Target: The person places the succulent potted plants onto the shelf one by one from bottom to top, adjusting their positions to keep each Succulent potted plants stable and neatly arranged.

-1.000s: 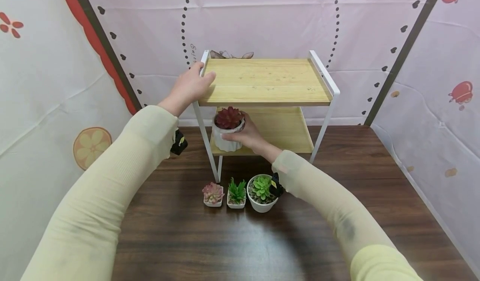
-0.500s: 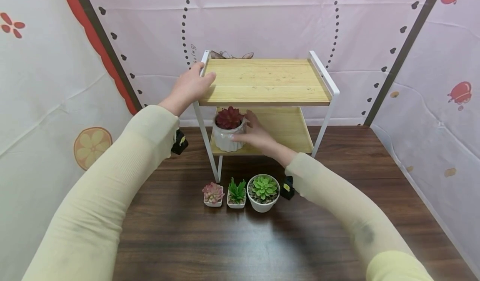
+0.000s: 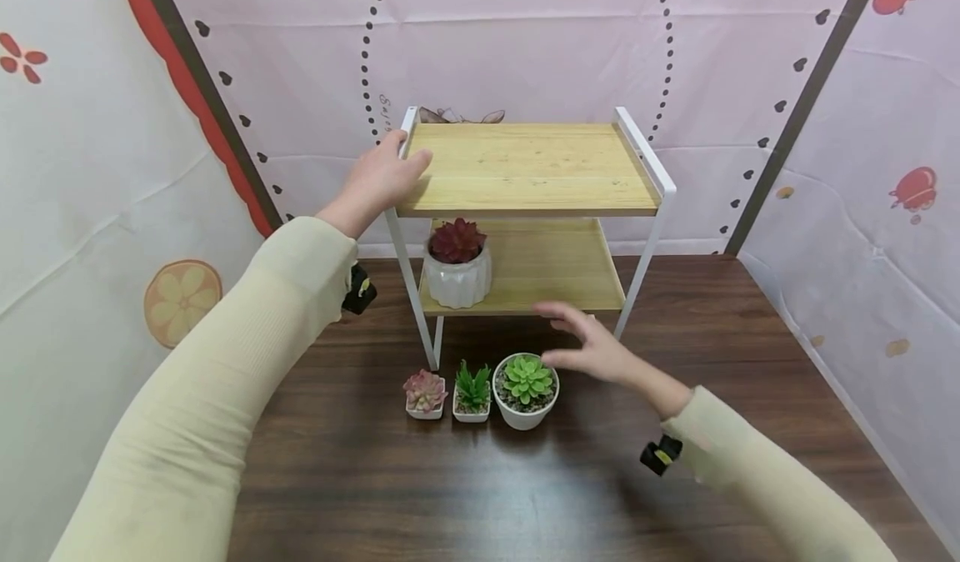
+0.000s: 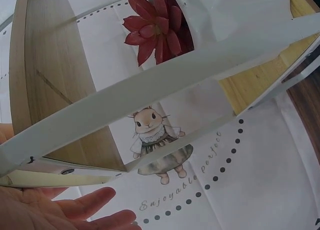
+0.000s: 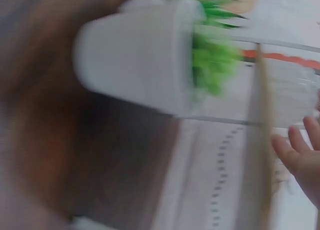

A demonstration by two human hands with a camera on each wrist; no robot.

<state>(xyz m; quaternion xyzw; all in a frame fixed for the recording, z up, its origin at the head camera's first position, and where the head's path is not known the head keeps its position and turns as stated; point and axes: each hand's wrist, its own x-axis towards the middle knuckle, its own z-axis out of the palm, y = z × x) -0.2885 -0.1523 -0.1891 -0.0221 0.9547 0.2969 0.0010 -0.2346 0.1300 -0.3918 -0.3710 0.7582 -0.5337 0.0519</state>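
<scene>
My left hand (image 3: 381, 177) grips the left side rail of a two-tier wooden shelf (image 3: 532, 166) with a white metal frame. In the left wrist view its fingers (image 4: 95, 202) and thumb lie on opposite sides of the white rail. On the lower tier, at the left, a red succulent (image 3: 457, 241) stands upright in a white ribbed pot (image 3: 457, 285). My right hand (image 3: 596, 352) is in the air with its fingers spread, holding nothing. It is just right of a bright green succulent (image 3: 527, 378) in a round white pot (image 3: 525, 418), which looks blurred in the right wrist view.
Left of the round pot stand a spiky green plant (image 3: 472, 387) and a pink succulent (image 3: 425, 390), each in a small square white pot. All are on the dark wooden table (image 3: 360, 479) before the shelf. Printed cloth (image 3: 517, 53) hangs behind and at both sides.
My right hand has let go of the red succulent's pot on the lower tier and moved right and toward me. My left hand has stayed on the shelf rail.
</scene>
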